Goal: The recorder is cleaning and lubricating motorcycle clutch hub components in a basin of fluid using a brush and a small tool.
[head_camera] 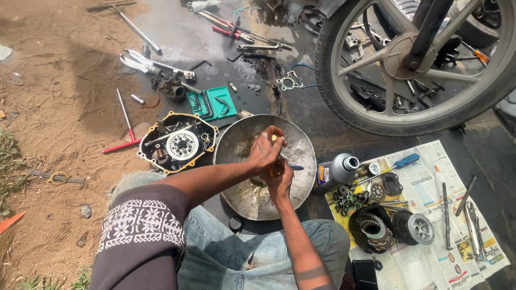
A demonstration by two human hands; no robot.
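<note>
Over a wide, dented grey metal basin [301,156], a small yellowish part [274,138] is gripped by the left hand [264,151] and scrubbed by the right hand [279,180], closed around a blue-handled brush [294,167]; rinsing seems due next.

Around the joined hands, open room is bounded by the rim of the metal basin [301,140]. To the left it is blocked by the engine cover [177,142]; to the right, by the grey oil bottle [337,171] and parts crowded on newspaper [430,263] — beyond, by the wheel [419,59].
</note>
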